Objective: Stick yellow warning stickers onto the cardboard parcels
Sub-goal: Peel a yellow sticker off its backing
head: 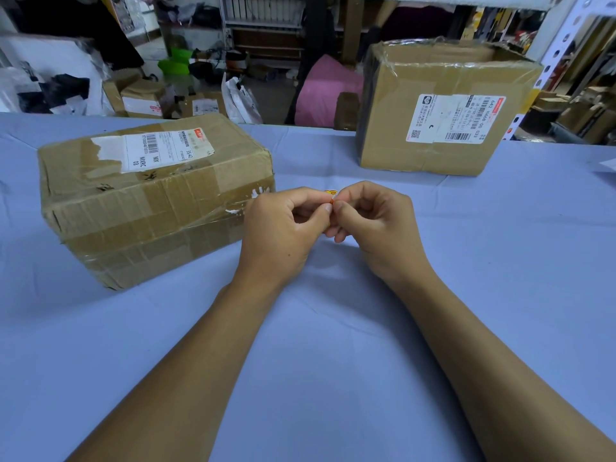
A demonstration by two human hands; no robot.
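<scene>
Both hands are meeting at centre above the table (pixel 333 328): left hand (pixel 283 235) and right hand (pixel 376 225) are each pinching the sticker (pixel 332 194), its yellow edge peeking out between fingertips. One parcel (pixel 150 198) is lying at 9 o'clock, another parcel (pixel 443 108) standing at 1 o'clock.

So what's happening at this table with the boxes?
A person is holding a small yellow sticker pinched between the left hand and the right hand, above the blue cloth-covered table; they may be peeling it. Two taped brown cardboard parcels wait: a long parcel lying beside the left hand, and a taller parcel farther back on the right. Each carries a white shipping label, and neither shows a yellow sticker.
</scene>
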